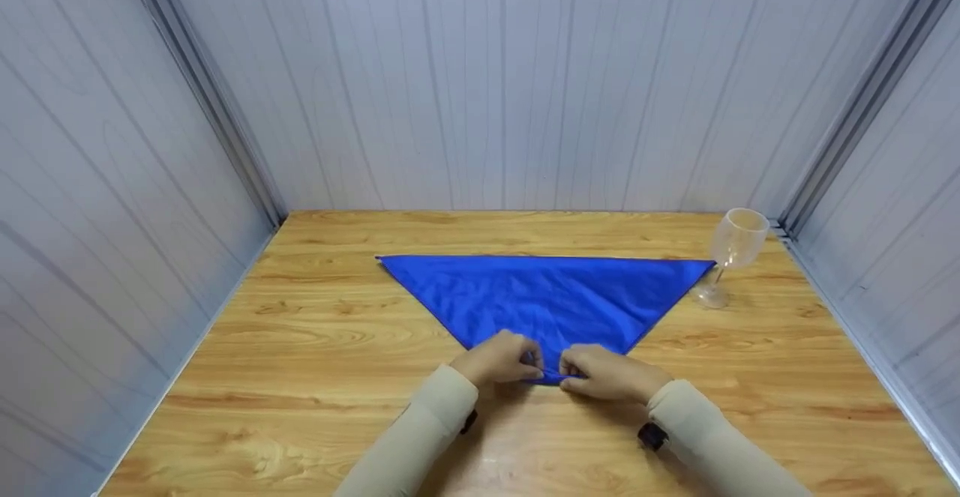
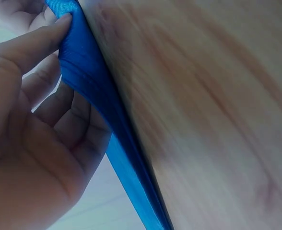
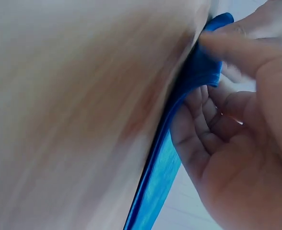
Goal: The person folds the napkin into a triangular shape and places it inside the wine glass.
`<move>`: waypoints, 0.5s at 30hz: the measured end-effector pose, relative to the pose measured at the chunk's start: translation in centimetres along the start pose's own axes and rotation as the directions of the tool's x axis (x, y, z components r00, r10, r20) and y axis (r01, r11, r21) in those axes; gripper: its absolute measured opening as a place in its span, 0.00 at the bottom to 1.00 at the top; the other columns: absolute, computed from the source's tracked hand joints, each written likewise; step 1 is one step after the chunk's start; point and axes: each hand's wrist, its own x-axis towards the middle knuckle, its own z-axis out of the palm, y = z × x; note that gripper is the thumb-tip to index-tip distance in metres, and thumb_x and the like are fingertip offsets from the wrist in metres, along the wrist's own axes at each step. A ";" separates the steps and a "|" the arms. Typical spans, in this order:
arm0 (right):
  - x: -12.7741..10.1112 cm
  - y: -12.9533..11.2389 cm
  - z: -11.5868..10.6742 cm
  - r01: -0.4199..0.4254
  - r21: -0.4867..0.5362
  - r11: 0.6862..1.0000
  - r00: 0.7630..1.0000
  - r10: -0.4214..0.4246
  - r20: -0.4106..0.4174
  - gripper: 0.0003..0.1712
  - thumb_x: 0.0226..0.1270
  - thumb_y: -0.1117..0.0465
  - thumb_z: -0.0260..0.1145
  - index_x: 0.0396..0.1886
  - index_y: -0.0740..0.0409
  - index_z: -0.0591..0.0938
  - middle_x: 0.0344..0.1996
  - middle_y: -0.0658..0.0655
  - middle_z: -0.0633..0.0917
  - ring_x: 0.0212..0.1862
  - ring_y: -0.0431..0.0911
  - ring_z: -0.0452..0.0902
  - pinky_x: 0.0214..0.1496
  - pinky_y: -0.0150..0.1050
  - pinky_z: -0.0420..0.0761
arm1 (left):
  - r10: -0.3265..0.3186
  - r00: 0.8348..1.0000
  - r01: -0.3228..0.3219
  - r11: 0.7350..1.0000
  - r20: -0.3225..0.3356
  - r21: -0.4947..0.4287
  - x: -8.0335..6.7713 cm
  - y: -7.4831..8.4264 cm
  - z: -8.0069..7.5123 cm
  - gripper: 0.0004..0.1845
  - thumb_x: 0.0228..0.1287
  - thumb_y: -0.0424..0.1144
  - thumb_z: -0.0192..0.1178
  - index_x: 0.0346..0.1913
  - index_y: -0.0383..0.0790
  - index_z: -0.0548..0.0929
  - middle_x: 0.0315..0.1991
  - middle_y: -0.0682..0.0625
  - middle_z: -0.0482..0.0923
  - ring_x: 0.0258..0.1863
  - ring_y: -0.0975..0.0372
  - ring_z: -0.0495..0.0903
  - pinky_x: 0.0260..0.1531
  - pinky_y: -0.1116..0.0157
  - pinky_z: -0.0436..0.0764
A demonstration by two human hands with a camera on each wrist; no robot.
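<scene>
A blue cloth (image 1: 540,294) lies on the table as a triangle, its long straight edge at the back and its narrow end toward the person. At that near end, my left hand (image 1: 495,360) pinches the folded edge between thumb and curled fingers. Just beside it, my right hand (image 1: 619,374) pinches the same edge, with a small gap between the hands. In the left wrist view the thumb presses on the turned-up cloth (image 2: 86,60), fingers behind it. The right wrist view has the cloth (image 3: 198,64) held the same way, the thumb slightly blurred.
A clear wine glass (image 1: 739,241) stands upright by the cloth's back right corner, its foot close to the cloth's edge. The wooden table (image 1: 300,347) is bounded by white panel walls (image 1: 480,92) at the back and both sides.
</scene>
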 end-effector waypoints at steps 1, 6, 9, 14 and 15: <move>0.1 0.1 -0.1 0.005 -0.008 1.000 1.000 -0.005 -0.002 0.06 0.73 0.58 0.65 0.35 0.54 0.79 0.32 0.45 0.76 0.35 0.38 0.70 0.39 0.37 0.74 | 0.006 1.000 -0.006 1.000 -0.003 0.000 0.0 0.0 0.0 0.04 0.64 0.41 0.70 0.34 0.46 0.88 0.31 0.58 0.83 0.32 0.70 0.79 0.35 0.74 0.78; 0.5 0.9 -0.3 -0.017 0.039 0.999 0.999 0.015 0.038 0.08 0.77 0.60 0.60 0.35 0.53 0.82 0.32 0.41 0.77 0.37 0.37 0.72 0.43 0.38 0.76 | 0.029 1.000 -0.029 1.000 -0.007 0.008 0.1 -0.3 0.0 0.04 0.63 0.41 0.71 0.34 0.46 0.87 0.32 0.57 0.84 0.34 0.69 0.79 0.37 0.73 0.78; 0.9 1.1 -0.5 -0.016 0.068 0.998 0.998 0.012 0.068 0.10 0.77 0.61 0.58 0.33 0.54 0.80 0.29 0.41 0.74 0.35 0.37 0.70 0.41 0.37 0.73 | 0.024 1.000 -0.024 1.000 0.000 0.003 0.1 -0.4 -0.1 0.04 0.63 0.42 0.71 0.35 0.47 0.87 0.32 0.57 0.83 0.34 0.69 0.78 0.37 0.72 0.77; 1.4 0.9 -1.0 -0.037 0.080 0.996 0.992 0.028 0.119 0.13 0.78 0.63 0.55 0.28 0.54 0.74 0.25 0.42 0.68 0.30 0.37 0.65 0.37 0.35 0.67 | 0.000 1.000 0.001 1.000 0.019 -0.024 0.2 -0.3 -0.4 0.04 0.63 0.42 0.71 0.35 0.48 0.86 0.31 0.58 0.82 0.33 0.69 0.77 0.38 0.71 0.76; 1.4 0.8 -1.0 -0.053 0.083 0.995 0.991 0.042 0.128 0.13 0.78 0.64 0.55 0.28 0.54 0.73 0.25 0.43 0.68 0.30 0.37 0.65 0.36 0.35 0.66 | -0.007 1.000 0.008 0.999 0.024 -0.031 0.2 -0.3 -0.4 0.04 0.63 0.42 0.71 0.35 0.48 0.86 0.31 0.58 0.82 0.33 0.69 0.77 0.38 0.71 0.76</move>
